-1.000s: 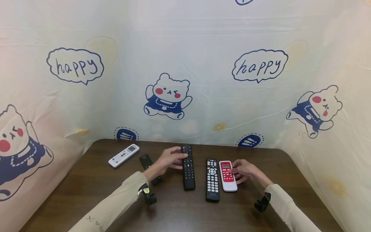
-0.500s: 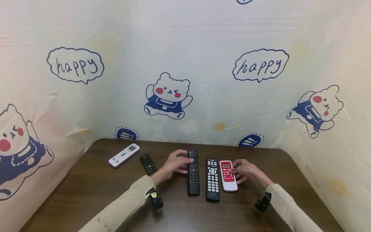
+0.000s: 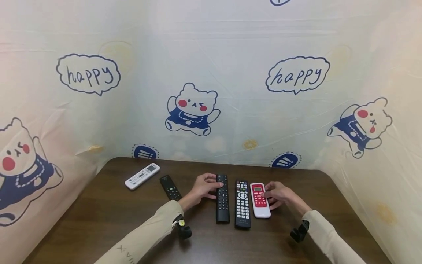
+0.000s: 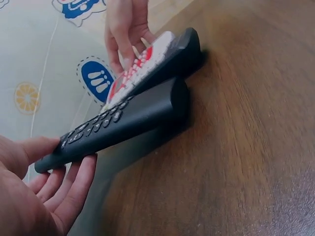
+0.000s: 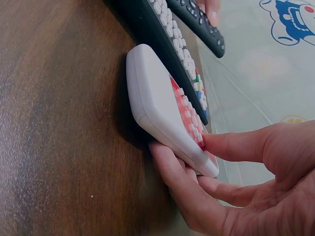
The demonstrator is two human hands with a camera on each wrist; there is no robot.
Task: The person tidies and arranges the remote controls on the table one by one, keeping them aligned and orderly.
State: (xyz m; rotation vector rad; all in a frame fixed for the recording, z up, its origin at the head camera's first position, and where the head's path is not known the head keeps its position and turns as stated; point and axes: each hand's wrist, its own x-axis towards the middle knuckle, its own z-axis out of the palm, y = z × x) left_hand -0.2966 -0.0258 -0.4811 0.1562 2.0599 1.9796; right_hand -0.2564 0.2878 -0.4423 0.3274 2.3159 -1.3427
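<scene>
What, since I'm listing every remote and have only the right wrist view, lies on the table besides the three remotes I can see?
Observer: The head view shows a white remote toward the back left of the table.
Operator: Anything between that and my three?
Observer: Yes, a small black remote, its near end hidden by the left arm in the head view.
Operator: I barely see the hand on the dark-buttoned remote. How is it held?
Observer: The left hand pinches its far end, thumb on the button side and fingers underneath.
</scene>
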